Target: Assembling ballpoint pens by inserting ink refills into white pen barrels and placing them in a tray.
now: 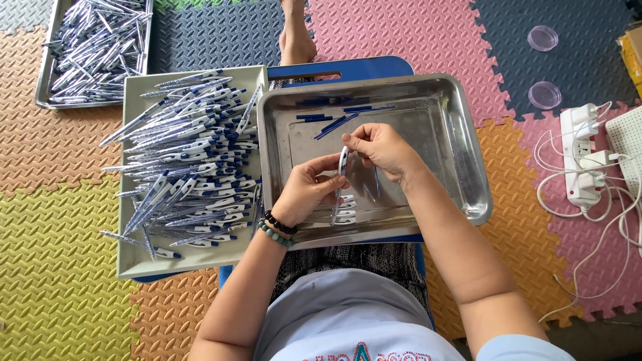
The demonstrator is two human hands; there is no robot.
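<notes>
Seated over a steel tray (468,167), both hands, left hand (304,190) and right hand (381,148), meet pinching one white-and-blue pen (342,167) upright above it, so loose parts drop in; finished pens (190,160) pile left.

The steel tray (468,154) is shiny polished metal. The pens (194,167) look like glossy plastic. The floor mats (60,267) are matt foam with a rough studded texture.

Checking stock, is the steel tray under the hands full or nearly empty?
Nearly empty: the steel tray shows mostly bare metal, with a few blue parts and white clips.
</notes>
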